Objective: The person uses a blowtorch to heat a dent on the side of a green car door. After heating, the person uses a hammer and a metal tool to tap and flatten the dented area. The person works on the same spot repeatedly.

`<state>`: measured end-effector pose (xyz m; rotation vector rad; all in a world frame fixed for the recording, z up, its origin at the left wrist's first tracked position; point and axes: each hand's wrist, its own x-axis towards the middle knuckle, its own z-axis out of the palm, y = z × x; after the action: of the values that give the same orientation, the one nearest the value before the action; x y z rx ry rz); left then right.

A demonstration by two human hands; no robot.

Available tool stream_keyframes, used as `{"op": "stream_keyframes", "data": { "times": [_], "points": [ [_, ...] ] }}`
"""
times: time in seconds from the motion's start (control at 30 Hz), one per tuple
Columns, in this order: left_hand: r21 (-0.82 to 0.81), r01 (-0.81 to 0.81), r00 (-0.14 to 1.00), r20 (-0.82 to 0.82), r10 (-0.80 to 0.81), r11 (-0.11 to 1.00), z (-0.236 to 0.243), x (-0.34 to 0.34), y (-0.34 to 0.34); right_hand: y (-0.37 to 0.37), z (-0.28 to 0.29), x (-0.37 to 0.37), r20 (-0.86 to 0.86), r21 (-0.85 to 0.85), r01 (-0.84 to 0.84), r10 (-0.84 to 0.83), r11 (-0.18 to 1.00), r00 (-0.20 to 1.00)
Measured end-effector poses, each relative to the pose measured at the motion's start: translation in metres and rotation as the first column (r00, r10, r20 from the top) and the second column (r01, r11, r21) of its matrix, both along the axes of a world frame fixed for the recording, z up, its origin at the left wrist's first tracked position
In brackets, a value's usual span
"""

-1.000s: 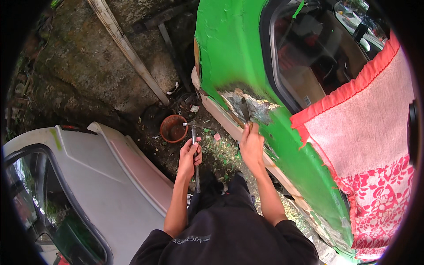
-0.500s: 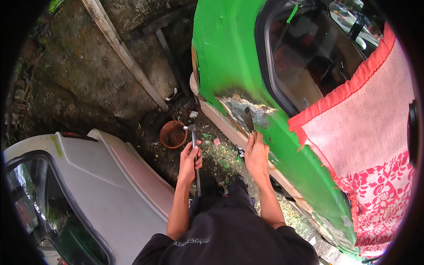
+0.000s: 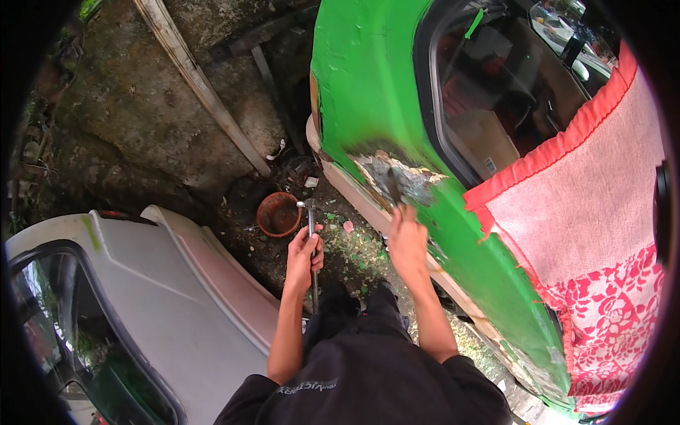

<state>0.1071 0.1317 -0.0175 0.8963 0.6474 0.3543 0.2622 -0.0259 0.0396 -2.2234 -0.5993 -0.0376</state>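
My right hand (image 3: 409,241) is closed around a scraper (image 3: 394,190), its dark blade against a bare, rough patch (image 3: 409,182) on the green car (image 3: 375,78). Flaking filler and black scorching border this patch. In my left hand (image 3: 305,249) is a slim, upright metal tool (image 3: 311,223) with a short sideways head, pale at its tip; its exact kind is unclear. A long, thin shaft runs below those fingers. The tool's head stands apart from the car, beside a reddish bucket (image 3: 279,214).
A grey-white car (image 3: 152,283) stands close on my left. Paint chips (image 3: 358,258) litter the ground between the cars. A red and pink towel (image 3: 559,205) hangs over the green car's side at right. A wooden beam (image 3: 202,85) leans at the back.
My right hand has shifted slightly up and left, with the scraper blade moving over the rough patch. My left hand and its metal tool have barely moved.
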Motion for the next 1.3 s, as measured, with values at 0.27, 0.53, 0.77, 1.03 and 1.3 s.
{"op": "stream_keyframes", "data": {
  "times": [0.27, 0.53, 0.77, 1.03, 1.3],
  "points": [
    [0.03, -0.008, 1.0, -0.008, 0.008, 1.0, -0.001, -0.007, 0.005, 0.012, 0.018, 0.001, -0.252, -0.086, -0.011, -0.011, 0.996, 0.968],
    [0.053, 0.012, 1.0, -0.022, -0.011, 0.999, 0.003, -0.007, 0.005, 0.014, 0.003, 0.006, 0.033, 0.033, -0.056, 0.055, 0.998, 0.998],
    [0.065, 0.014, 1.0, -0.014, -0.013, 0.998, 0.006, -0.004, 0.006, 0.001, 0.016, -0.002, -0.217, -0.062, 0.044, -0.056, 0.997, 0.975],
    [0.066, 0.017, 0.999, -0.04, -0.014, 0.998, 0.011, -0.002, 0.005, -0.001, -0.001, 0.001, -0.018, 0.018, 0.012, -0.012, 1.0, 1.0],
    [0.067, 0.024, 0.997, -0.069, -0.02, 0.997, 0.008, -0.008, 0.007, 0.0, 0.006, -0.006, -0.12, -0.025, 0.064, -0.066, 0.998, 0.991]
  ]
}}
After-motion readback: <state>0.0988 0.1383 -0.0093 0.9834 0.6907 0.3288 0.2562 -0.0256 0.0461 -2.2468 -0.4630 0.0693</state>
